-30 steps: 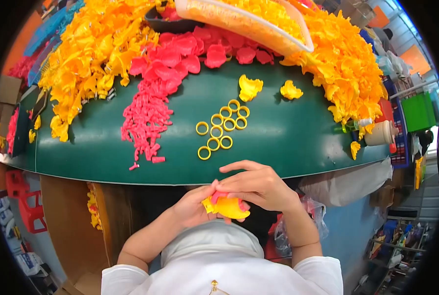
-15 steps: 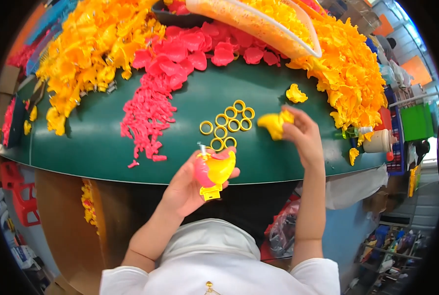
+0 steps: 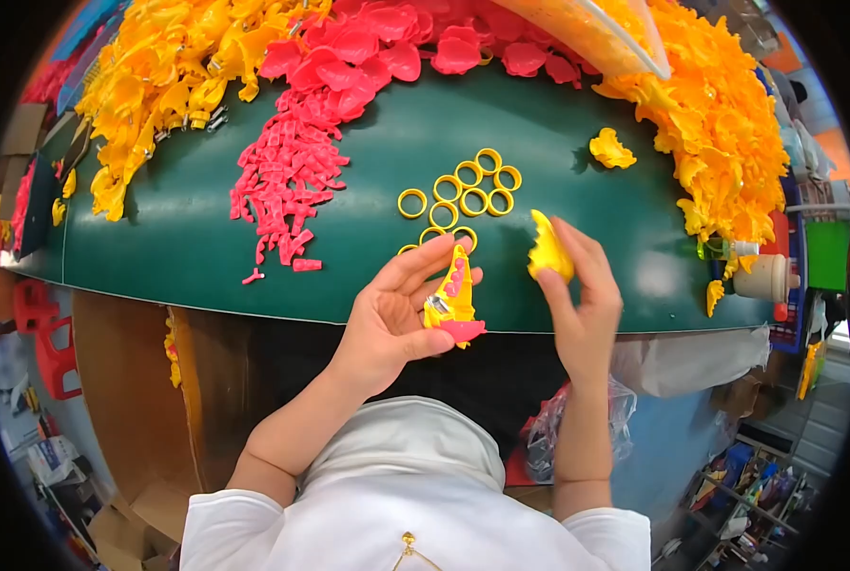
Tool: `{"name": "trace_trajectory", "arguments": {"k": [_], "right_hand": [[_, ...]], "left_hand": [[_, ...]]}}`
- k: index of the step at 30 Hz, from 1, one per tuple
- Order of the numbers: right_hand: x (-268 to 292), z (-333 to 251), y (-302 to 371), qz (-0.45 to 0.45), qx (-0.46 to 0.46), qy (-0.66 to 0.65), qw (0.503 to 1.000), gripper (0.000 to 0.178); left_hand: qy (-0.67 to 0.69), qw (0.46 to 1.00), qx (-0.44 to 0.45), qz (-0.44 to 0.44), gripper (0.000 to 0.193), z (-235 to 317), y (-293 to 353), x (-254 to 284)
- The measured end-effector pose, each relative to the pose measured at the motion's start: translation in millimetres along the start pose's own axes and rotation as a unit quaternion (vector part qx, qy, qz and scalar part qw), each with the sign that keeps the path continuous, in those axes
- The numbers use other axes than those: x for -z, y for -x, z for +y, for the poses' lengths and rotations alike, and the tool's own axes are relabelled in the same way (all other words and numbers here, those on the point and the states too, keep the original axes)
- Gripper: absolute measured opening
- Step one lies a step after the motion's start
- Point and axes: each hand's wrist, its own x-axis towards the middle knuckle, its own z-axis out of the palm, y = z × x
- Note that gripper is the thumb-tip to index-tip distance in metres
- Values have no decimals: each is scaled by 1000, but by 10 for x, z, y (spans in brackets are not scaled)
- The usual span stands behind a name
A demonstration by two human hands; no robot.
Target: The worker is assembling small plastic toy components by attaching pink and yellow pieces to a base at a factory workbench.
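My left hand (image 3: 391,324) is closed around a partly assembled yellow and pink plastic piece (image 3: 458,303), held over the table's near edge. Pink knobs run along its inside, and a small metal part shows at its left side. To the right, my right hand (image 3: 585,285) pinches a curved yellow plastic shell (image 3: 548,249) between thumb and fingers. The two pieces are apart. Just beyond my left hand lie several yellow rings (image 3: 474,201) on the green table (image 3: 368,276), the closest ones partly covered by its fingertips.
Small pink parts (image 3: 287,176) lie left of the rings, below a heap of pink cups (image 3: 358,57). Yellow shells are piled at the far left (image 3: 173,86) and right (image 3: 724,124). A single yellow shell (image 3: 612,149) lies near the right pile. A translucent tub (image 3: 601,33) stands at the back.
My left hand has turned the assembled piece so its inner side shows. My right hand has turned its shell on edge and lowered slightly. The whole view has shifted a little.
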Motion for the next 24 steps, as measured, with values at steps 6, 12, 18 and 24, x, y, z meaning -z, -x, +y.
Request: {"name": "trace_trajectory", "arguments": {"k": [6,12,18,24], "right_hand": [[-261,-497,291,-30,13,-170,985,50],[-293,-554,344,-23,-37,-210,977,48],[-264,-545,353,-20,-22,-181,983,48],[-240,-540,377,-9,-4,-169,986,49]], "left_hand": [[-8,994,-68,-85,84,-88,46,81],[-3,990,-81,-112,82,-95,48,77],[-19,985,-97,-140,83,-113,47,104],[-37,985,-90,-145,82,-74,67,88]]}}
